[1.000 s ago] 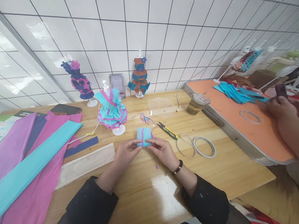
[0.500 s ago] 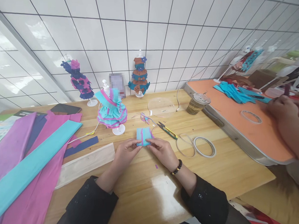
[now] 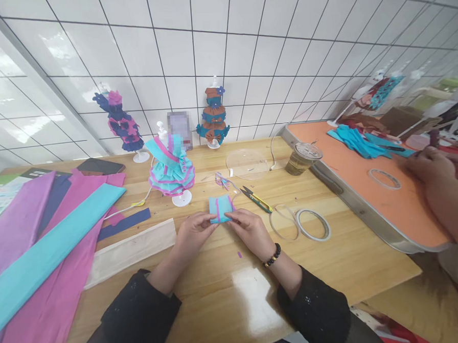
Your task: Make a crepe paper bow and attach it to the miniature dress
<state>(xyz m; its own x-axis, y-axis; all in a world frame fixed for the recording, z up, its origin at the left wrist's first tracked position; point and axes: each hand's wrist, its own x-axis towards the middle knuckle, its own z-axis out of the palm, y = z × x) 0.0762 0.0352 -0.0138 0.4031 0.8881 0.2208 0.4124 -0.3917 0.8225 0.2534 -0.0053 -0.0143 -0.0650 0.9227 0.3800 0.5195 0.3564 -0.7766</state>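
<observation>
A small folded piece of turquoise crepe paper [image 3: 220, 206] with purple strips is pinched between my two hands, just above the wooden table. My left hand [image 3: 194, 232] grips its lower left edge with thumb and fingers. At the lower right edge, my right hand [image 3: 252, 232] pinches it the same way; a beaded bracelet is on that wrist. Yellow-handled thread snips [image 3: 256, 199] lie beyond my right hand, beside purple paper scraps [image 3: 222, 181]. Two rings of tape [image 3: 313, 224] rest to the right. A miniature turquoise ruffled dress [image 3: 171, 167] stands on a white form behind my left hand.
Long crepe paper sheets [image 3: 56, 252] and a cream strip [image 3: 133, 252] cover the left side. Two more dressed forms, one brown and teal [image 3: 213, 118], stand by the tiled wall. A lidded cup [image 3: 303, 158] sits near an orange-topped table [image 3: 352, 180], where another person's hands [image 3: 432, 166] work.
My hands keep their hold and the folded paper has shifted only slightly. The other person's hands at the right have moved a little to the left.
</observation>
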